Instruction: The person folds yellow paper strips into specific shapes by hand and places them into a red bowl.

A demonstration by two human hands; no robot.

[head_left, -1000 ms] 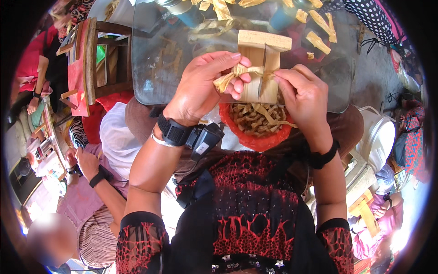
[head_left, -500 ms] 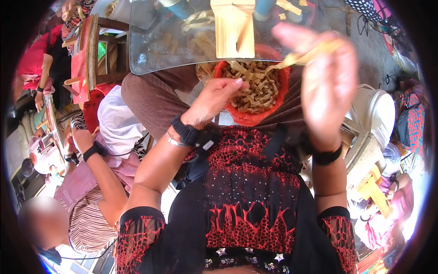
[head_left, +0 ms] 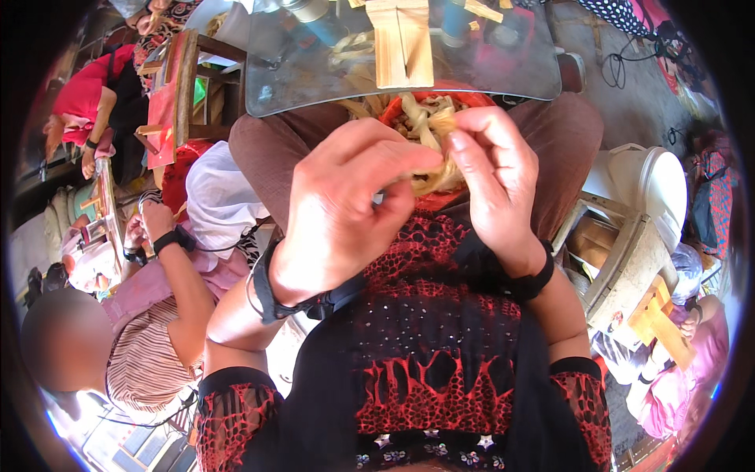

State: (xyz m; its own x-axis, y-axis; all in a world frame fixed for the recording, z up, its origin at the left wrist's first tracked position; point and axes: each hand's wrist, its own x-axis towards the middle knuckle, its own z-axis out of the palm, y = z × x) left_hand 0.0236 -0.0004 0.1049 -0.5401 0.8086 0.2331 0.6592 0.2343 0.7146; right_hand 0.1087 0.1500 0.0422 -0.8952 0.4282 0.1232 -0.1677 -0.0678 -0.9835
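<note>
While the co-worker sits at far left, the person's left hand bends its fingers beside the pale strip; whether it grips, one cannot tell. Further right, a wooden block lies upon the glass surface. The strip is above the red bowl, pinched by the right hand between thumb and forefinger.

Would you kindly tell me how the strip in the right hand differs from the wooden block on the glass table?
The strip is narrow, while the wooden block is broad. The strip is bent, whereas the block has straight sides. The right hand pinches the strip; the block lies on the glass table, touched by neither hand. Both are pale yellowish.
</note>
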